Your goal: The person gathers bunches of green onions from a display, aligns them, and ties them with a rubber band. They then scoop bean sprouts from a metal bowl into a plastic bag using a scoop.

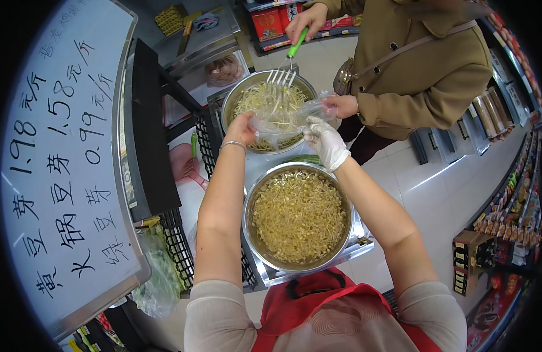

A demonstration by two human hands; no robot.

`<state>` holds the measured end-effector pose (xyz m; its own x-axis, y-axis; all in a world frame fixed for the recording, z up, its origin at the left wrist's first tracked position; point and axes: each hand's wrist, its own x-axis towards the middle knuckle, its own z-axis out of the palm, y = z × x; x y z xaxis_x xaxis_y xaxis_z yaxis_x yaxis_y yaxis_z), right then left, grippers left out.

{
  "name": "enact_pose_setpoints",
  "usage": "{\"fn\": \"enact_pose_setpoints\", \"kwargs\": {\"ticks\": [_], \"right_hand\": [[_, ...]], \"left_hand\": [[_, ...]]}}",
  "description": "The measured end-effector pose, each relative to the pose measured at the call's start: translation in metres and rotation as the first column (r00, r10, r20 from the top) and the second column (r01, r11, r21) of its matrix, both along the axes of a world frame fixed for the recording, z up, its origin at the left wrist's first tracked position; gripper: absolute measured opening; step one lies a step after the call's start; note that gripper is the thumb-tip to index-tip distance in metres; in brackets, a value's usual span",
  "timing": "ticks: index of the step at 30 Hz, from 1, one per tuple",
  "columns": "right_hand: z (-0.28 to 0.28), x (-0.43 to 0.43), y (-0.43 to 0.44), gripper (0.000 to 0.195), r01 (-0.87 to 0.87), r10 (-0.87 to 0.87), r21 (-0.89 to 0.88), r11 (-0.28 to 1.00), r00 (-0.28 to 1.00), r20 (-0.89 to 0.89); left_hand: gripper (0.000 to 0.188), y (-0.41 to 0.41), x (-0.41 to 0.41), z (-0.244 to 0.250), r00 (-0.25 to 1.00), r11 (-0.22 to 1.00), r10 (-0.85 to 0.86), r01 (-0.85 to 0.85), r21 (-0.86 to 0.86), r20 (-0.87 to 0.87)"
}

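Observation:
A clear plastic bag (pixel 275 132) is stretched over the far steel bowl of bean sprouts (pixel 249 99). My bare left hand (pixel 241 128) grips its left edge, and my right hand (pixel 326 143), in a white glove, pinches its right side. A person in a brown coat touches the bag's far right part with one hand (pixel 339 106). That person's other hand (pixel 307 23) holds a green-handled serving fork (pixel 288 72) with sprouts hanging at its tines, over the bag. Nearer me, a second steel bowl (pixel 351 224) is full of yellow bean sprouts (pixel 299 215).
A whiteboard (pixel 68 154) with handwriting stands at the left, beside a black panel (pixel 154 132). A pink strainer (pixel 181 163) lies left of the bowls. A bag of leafy greens (pixel 156 277) is at lower left. Shelves of packaged goods (pixel 513 207) line the right.

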<state>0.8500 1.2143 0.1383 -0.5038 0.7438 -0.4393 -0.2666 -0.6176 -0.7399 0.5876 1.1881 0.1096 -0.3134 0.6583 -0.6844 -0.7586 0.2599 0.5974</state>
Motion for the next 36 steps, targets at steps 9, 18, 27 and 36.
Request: {"fn": "enact_pose_setpoints", "kwargs": {"ticks": [9, 18, 27, 36], "right_hand": [[-0.017, 0.005, 0.007, 0.042, -0.094, 0.091, 0.046, 0.994, 0.993, 0.072], [-0.026, 0.0, 0.005, 0.045, -0.104, 0.081, 0.102, 0.989, 0.975, 0.209], [-0.031, 0.008, -0.01, 0.036, -0.025, -0.007, 0.129, 0.991, 0.971, 0.238], [-0.003, 0.028, -0.04, 0.025, 0.182, -0.181, 0.034, 0.983, 0.983, -0.012]], "left_hand": [[0.016, -0.003, -0.008, -0.01, 0.999, 0.975, -0.04, 0.035, 0.22, 0.02], [0.017, -0.007, 0.021, 0.004, 0.359, 0.929, -0.094, 0.368, 0.048, -0.929], [0.012, -0.017, 0.017, 0.014, -0.063, 0.983, -0.128, 0.124, -0.135, -0.99], [0.021, -0.043, 0.029, 0.023, 0.993, 0.968, -0.071, 0.046, 0.247, 0.093]]}}
